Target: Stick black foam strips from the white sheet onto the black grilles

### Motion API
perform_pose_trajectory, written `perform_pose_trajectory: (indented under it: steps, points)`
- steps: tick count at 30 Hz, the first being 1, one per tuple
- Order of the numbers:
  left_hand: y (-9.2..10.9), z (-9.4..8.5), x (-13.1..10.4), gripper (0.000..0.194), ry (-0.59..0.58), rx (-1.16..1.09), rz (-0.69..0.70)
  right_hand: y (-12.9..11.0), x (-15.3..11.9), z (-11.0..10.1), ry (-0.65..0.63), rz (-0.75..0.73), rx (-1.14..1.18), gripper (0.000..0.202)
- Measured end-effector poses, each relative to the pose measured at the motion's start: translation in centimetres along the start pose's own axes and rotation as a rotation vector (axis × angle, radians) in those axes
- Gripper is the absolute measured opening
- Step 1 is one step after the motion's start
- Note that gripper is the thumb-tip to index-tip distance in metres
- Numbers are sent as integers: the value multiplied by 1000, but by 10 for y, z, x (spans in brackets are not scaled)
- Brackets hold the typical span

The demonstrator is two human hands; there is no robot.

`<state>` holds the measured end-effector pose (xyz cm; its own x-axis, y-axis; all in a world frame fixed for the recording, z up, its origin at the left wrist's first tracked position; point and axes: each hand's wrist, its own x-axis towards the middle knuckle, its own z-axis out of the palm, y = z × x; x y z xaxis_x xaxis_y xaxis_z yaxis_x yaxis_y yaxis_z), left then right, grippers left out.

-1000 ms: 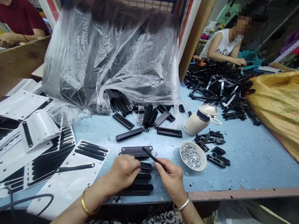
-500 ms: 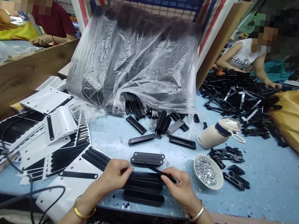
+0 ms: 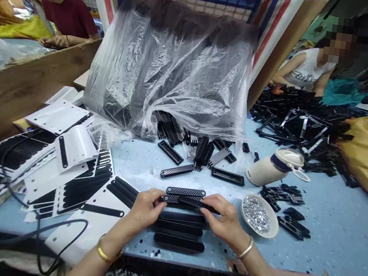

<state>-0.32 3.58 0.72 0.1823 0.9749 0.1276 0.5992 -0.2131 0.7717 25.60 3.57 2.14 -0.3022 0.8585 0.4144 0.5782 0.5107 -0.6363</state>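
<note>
My right hand (image 3: 224, 217) pinches one end of a thin, smooth black strip (image 3: 192, 202), which slants over a black bar with a diamond-textured face (image 3: 171, 199). That bar's left end sits between the thumb and fingers of my left hand (image 3: 146, 208). A second textured bar (image 3: 186, 192) lies directly behind it. Several smooth-topped black bars (image 3: 178, 243) lie side by side nearer the table edge. Left of my left hand, a white backing sheet (image 3: 96, 228) carries more black strips (image 3: 101, 210).
To the right stand a bowl of small metal pieces (image 3: 260, 216) and a cream bottle (image 3: 266, 170) lying tilted. Plastic sheeting (image 3: 179, 73) covers the back, with loose textured bars before it. A cable (image 3: 37, 227) crosses the left. Two people sit beyond, left and right.
My right hand has brought the black strip up and over the nearer textured bar. My left hand has shifted slightly away from me to that bar's left end.
</note>
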Motion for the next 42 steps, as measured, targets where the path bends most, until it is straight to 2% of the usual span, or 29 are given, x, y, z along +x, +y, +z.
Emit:
perform_pose_trajectory:
  steps: [4,10,15,32,42]
  points:
    - [0,1,-1,20,24,-31,-19,3,5,3,-40,-37,-33,14]
    - [3,0,-1,22,9,-39,18,0,14,19,-113,-85,-60,15]
    - [4,-1,-2,20,8,-40,4,-1,17,27,-105,-84,-44,15]
    - [4,-1,-2,18,15,-53,-10,1,19,30,-172,-73,-82,16]
    - [4,-3,-3,21,29,-75,22,-1,23,22,-192,-41,-17,16]
